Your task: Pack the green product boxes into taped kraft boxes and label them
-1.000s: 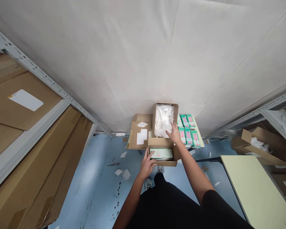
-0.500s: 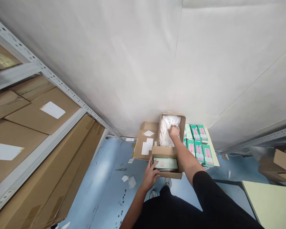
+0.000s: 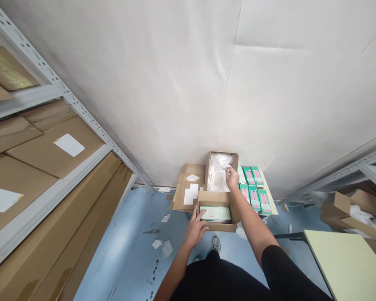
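My left hand (image 3: 196,228) grips the left side of a small open cardboard box (image 3: 221,228), its fingers reaching over the rim. Inside that box lies a pale green and white carton (image 3: 215,213). Behind it stands a second open cardboard box (image 3: 209,169) filled with white plastic packets (image 3: 218,171). My right hand (image 3: 232,179) is at the right side of this box, its fingertips pinched on a small white packet, whose details are too small to make out. Several green and pink cartons (image 3: 253,196) stand in rows right of the boxes.
Flattened cardboard (image 3: 182,190) with white paper pieces lies left of the boxes. Tall shelving (image 3: 81,108) with large cartons fills the left side. A pale yellow table (image 3: 344,259) is at lower right, near an open carton (image 3: 344,209). Paper scraps (image 3: 166,248) litter the blue floor.
My right hand has drawn back from the middle of the packets to the box's right side, pinching a small white packet. My left hand stays on the small box. The view has shifted slightly.
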Motion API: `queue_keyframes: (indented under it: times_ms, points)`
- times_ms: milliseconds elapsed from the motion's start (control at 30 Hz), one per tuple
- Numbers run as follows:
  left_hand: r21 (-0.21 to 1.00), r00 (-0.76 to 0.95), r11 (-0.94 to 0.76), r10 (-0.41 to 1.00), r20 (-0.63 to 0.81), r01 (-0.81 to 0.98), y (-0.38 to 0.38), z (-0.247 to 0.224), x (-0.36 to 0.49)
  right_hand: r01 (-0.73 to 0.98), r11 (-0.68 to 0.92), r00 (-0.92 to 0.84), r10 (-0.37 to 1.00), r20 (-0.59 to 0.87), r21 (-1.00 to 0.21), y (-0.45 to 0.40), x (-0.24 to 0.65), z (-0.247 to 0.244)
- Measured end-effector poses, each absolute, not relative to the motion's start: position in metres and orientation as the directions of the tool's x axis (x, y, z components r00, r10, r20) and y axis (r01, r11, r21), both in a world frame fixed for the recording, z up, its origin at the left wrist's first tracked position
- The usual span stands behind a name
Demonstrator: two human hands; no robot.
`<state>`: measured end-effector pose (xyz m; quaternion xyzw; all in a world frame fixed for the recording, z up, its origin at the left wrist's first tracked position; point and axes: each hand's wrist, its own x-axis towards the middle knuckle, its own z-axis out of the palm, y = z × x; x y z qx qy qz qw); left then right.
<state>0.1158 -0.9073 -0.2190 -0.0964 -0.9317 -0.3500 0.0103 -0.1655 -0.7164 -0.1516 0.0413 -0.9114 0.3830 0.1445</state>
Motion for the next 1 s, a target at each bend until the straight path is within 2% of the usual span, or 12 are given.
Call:
queue_keyframes:
  times_ms: [133,200,300,367,500,567,767,1000]
  points:
    - [0.655,-0.968,0.713,0.202,0.149,0.25,-0.909,-0.22,0.126,-0.267,0.59,-0.913,0.098,0.396,-0.762,-0.697,-0.107,-0.14]
    - [0.67,-0.963,0.692,0.209,0.169,0.268,-0.908,-0.222,0.133,-0.319,0.575,-0.888,0.098,0.45,-0.754,-0.685,-0.064,-0.141]
    - [0.709,-0.965,0.656,0.214,0.153,0.258,-0.904,-0.227,0.144,-0.322,0.636,-0.881,0.069,0.468,-0.701,-0.671,0.009,-0.153]
    - [0.727,-0.966,0.64,0.224,0.132,0.248,-0.899,-0.229,0.15,-0.313,0.667,-0.905,0.006,0.426,-0.676,-0.667,0.053,-0.165]
    - [0.719,-0.958,0.644,0.262,0.114,0.262,-0.884,-0.229,0.16,-0.344,0.672,-0.939,-0.266,0.22,-0.656,-0.662,0.11,-0.189]
    - [0.708,-0.95,0.649,0.293,0.104,0.278,-0.875,-0.228,0.163,-0.343,0.677,-0.935,-0.311,0.169,-0.651,-0.656,0.123,-0.193]
    - [0.664,-0.909,0.647,0.397,0.126,0.374,-0.835,-0.221,0.159,-0.338,0.68,-0.94,-0.271,0.206,-0.651,-0.609,0.131,-0.18]
    - [0.59,-0.823,0.612,0.542,0.173,0.527,-0.718,-0.21,0.133,-0.201,0.744,-0.958,-0.013,0.288,-0.637,-0.478,0.151,-0.169]
